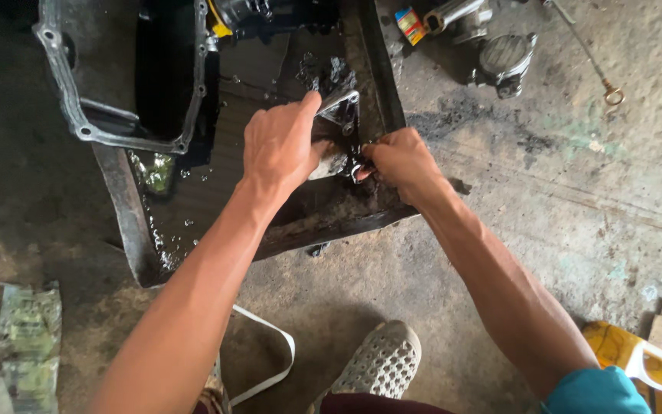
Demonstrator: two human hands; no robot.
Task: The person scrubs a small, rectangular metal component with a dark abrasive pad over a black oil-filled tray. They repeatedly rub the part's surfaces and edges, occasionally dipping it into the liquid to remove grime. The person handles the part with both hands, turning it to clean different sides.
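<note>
My left hand [279, 146] presses greasy metal bracket [339, 107] down in oily wash tray [128, 207] on floor, grip clamped; right hand [400, 162] pinches its lower end, steadying. Grime drains into tray.

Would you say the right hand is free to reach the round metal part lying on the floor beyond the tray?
Probably not at once: the right hand is gripping a small oily part in the tray together with the left hand. The floor toward the round metal part looks open, though, once it lets go.
</note>
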